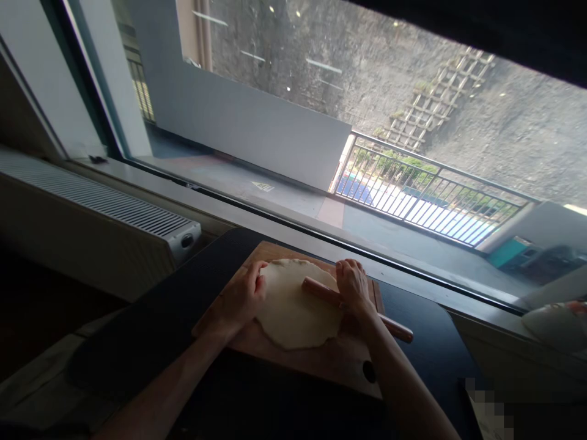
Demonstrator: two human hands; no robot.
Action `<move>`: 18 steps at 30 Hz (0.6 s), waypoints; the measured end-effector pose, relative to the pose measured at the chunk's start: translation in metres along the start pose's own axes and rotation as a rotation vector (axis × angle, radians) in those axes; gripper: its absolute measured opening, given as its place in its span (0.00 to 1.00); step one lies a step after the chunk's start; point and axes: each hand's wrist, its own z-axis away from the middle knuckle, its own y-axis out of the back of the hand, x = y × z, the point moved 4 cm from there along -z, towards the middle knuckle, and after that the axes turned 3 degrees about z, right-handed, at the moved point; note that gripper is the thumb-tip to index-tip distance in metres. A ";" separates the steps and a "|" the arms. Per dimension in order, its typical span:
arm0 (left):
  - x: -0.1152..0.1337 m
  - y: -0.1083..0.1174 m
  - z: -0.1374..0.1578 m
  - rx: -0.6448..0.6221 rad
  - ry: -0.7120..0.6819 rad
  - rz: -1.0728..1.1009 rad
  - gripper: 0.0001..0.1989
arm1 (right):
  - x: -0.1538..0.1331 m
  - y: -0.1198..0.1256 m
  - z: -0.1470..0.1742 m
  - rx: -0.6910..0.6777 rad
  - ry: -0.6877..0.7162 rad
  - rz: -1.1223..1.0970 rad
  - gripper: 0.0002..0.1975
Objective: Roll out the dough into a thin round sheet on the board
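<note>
A flat, roughly round sheet of pale dough (293, 311) lies on a wooden cutting board (316, 370). My left hand (243, 296) is at the left edge of the dough, its fingers curled and closed on that edge. Over the right side of the dough, my right hand (353, 282) is closed around the middle of a wooden rolling pin (397, 328). One end of the pin rests over the dough; the other sticks out past my forearm beyond the board. My right palm and the underside of its fingers are hidden.
The board sits on a dark table (419, 324) with rounded corners, against a window sill (316, 234). A white radiator (137, 214) stands at the left. A pale rounded object (553, 327) is at the far right. Outside the glass is a metal railing (431, 189).
</note>
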 end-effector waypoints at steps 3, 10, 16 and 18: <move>-0.001 0.000 0.000 -0.006 0.009 0.017 0.16 | -0.030 -0.005 0.058 0.026 0.189 -0.036 0.20; -0.003 -0.003 -0.001 0.015 0.005 0.031 0.16 | -0.026 -0.012 0.049 -0.093 0.125 -0.018 0.21; -0.003 0.000 0.000 0.014 0.011 0.042 0.16 | -0.015 -0.014 -0.016 -0.152 0.022 -0.013 0.23; -0.003 0.000 0.001 0.017 0.010 0.055 0.16 | -0.035 -0.015 0.019 -0.084 0.141 -0.041 0.23</move>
